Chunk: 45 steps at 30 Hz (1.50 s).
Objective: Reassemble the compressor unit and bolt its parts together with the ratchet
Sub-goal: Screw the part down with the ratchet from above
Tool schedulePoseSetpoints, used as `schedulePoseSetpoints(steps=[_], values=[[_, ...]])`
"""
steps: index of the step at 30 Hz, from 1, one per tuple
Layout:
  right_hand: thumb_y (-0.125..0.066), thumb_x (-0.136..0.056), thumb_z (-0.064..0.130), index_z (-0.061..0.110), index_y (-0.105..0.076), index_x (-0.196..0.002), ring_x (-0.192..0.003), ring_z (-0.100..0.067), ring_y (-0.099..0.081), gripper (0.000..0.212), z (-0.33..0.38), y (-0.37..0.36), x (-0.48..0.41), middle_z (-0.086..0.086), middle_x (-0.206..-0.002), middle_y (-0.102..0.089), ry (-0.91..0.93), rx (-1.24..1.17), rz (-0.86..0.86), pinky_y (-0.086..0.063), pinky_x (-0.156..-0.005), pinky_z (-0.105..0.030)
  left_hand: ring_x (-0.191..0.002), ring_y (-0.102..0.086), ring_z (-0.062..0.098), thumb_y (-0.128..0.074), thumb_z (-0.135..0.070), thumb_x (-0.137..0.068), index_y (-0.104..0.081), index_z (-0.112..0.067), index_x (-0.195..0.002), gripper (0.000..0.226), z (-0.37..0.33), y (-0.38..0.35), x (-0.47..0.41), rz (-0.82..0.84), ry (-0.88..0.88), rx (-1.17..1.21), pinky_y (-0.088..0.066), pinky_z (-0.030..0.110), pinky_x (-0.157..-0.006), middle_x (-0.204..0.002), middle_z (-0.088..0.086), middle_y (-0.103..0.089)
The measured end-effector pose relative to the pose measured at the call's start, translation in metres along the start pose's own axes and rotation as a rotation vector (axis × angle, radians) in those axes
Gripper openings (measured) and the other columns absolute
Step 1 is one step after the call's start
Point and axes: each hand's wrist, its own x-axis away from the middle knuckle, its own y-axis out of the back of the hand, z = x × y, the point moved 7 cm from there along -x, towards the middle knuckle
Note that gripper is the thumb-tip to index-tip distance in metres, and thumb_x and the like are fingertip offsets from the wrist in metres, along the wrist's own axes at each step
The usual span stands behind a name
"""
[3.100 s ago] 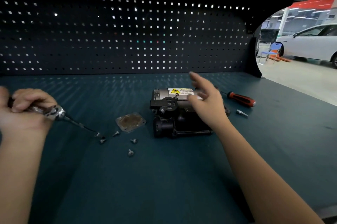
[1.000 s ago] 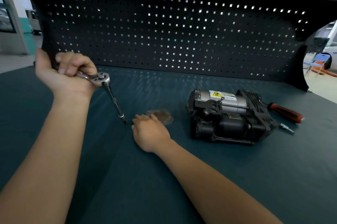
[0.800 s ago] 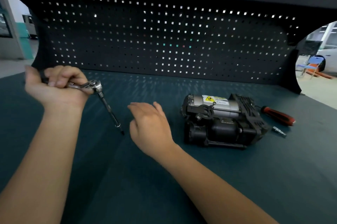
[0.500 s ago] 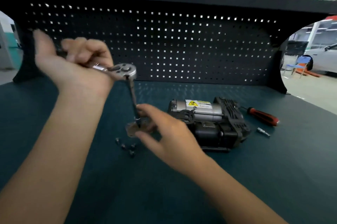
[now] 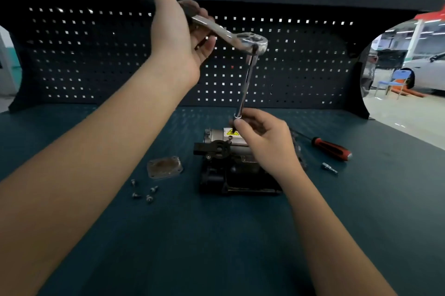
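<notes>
The black and silver compressor unit [image 5: 224,165] sits mid-bench with a yellow warning label on top. My left hand [image 5: 179,38] grips the handle of the silver ratchet [image 5: 243,40], raised high, its long extension bar pointing down at the unit. My right hand [image 5: 262,141] pinches the lower end of that extension just above the compressor's top, hiding the tip. A flat metal cover plate [image 5: 165,167] lies left of the unit, with several loose bolts [image 5: 144,192] in front of it.
A red-handled screwdriver [image 5: 331,149] and a small silver bit [image 5: 329,167] lie right of the compressor. A dark pegboard [image 5: 96,59] walls the back of the green bench mat [image 5: 216,235]. A workshop floor with a car shows far right.
My left hand lifted the ratchet up and rightward over the compressor. My right hand left the cover plate area and took hold of the extension's lower end above the unit.
</notes>
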Motion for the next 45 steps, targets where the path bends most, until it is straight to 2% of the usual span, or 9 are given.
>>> schedulePoseSetpoints(steps=[2,4,9,12,19,23,28,40,45], values=[[-0.059,-0.09,0.013,0.017,-0.065,-0.116,-0.087,-0.002,-0.064,0.027,-0.004,-0.005,0.001,0.016,-0.086,-0.067,0.005,0.034,0.034,-0.047,-0.079,-0.011,-0.053,-0.049,0.008,-0.031,-0.052,-0.096,-0.056,-0.018,-0.069,0.051,0.003,0.005,-0.005,-0.03,0.003,-0.161,-0.037,0.016,-0.047,-0.07,-0.004,-0.058],[-0.057,-0.091,0.011,0.011,-0.064,-0.118,-0.087,0.007,-0.061,0.028,-0.008,-0.007,0.001,0.023,-0.088,-0.064,0.016,0.073,0.046,-0.043,-0.078,-0.004,-0.043,-0.042,0.006,-0.028,-0.053,-0.097,-0.056,-0.017,-0.078,0.05,0.011,0.006,-0.008,-0.004,0.076,-0.179,-0.03,0.014,-0.043,-0.067,-0.003,-0.06],[-0.055,-0.093,0.014,0.007,-0.06,-0.122,-0.104,-0.007,-0.061,0.031,-0.027,-0.001,-0.001,-0.002,-0.11,-0.068,-0.056,0.056,0.017,-0.044,-0.086,-0.006,-0.034,-0.042,0.003,-0.028,-0.05,-0.098,-0.053,-0.014,-0.082,0.046,0.029,0.017,-0.008,-0.001,0.248,0.001,-0.032,0.014,-0.035,-0.058,-0.003,-0.066],[-0.056,-0.092,0.013,0.009,-0.061,-0.122,-0.096,-0.001,-0.061,0.03,-0.027,-0.003,-0.002,0.003,-0.104,-0.068,-0.063,0.017,0.003,-0.044,-0.082,-0.003,-0.035,-0.042,0.003,-0.03,-0.05,-0.098,-0.052,-0.014,-0.079,0.047,0.028,0.02,-0.008,0.0,0.243,0.056,-0.033,0.014,-0.035,-0.057,-0.003,-0.065],[-0.056,-0.092,0.008,0.005,-0.061,-0.119,-0.098,-0.008,-0.065,0.028,-0.03,-0.003,-0.003,0.001,-0.102,-0.069,-0.073,-0.081,-0.048,-0.05,-0.089,-0.018,-0.037,-0.042,0.002,-0.028,-0.052,-0.097,-0.054,-0.015,-0.077,0.05,0.021,0.006,-0.006,0.106,0.181,0.008,-0.035,0.015,-0.037,-0.056,-0.005,-0.063],[-0.055,-0.091,0.004,0.008,-0.064,-0.115,-0.093,-0.002,-0.066,0.025,-0.029,-0.005,-0.001,0.013,-0.091,-0.068,-0.065,-0.075,-0.041,-0.049,-0.084,-0.014,-0.038,-0.043,0.003,-0.028,-0.053,-0.097,-0.054,-0.014,-0.077,0.051,0.02,-0.003,-0.001,0.153,0.152,-0.061,-0.036,0.015,-0.038,-0.055,-0.005,-0.062],[-0.055,-0.092,0.005,0.009,-0.064,-0.114,-0.093,-0.001,-0.066,0.025,-0.028,-0.007,-0.001,0.015,-0.09,-0.067,-0.055,-0.072,-0.029,-0.049,-0.083,-0.012,-0.038,-0.043,0.003,-0.028,-0.053,-0.097,-0.054,-0.014,-0.076,0.051,0.018,-0.004,0.0,0.157,0.146,-0.07,-0.036,0.015,-0.039,-0.054,-0.005,-0.062],[-0.054,-0.092,0.008,0.007,-0.062,-0.118,-0.101,-0.009,-0.064,0.027,-0.022,-0.007,0.0,0.003,-0.101,-0.068,-0.031,-0.024,-0.011,-0.049,-0.087,-0.014,-0.037,-0.043,0.002,-0.03,-0.053,-0.097,-0.054,-0.013,-0.074,0.051,0.021,0.004,0.0,0.145,0.17,-0.027,-0.036,0.015,-0.037,-0.054,-0.005,-0.062],[-0.054,-0.093,0.01,0.012,-0.063,-0.115,-0.101,-0.009,-0.063,0.024,-0.023,-0.01,0.002,0.005,-0.098,-0.068,-0.073,-0.003,0.031,-0.053,-0.089,-0.039,-0.036,-0.041,0.001,-0.032,-0.053,-0.096,-0.052,-0.014,-0.074,0.05,0.024,0.005,-0.004,0.131,0.21,-0.014,-0.034,0.014,-0.036,-0.051,-0.006,-0.058]])
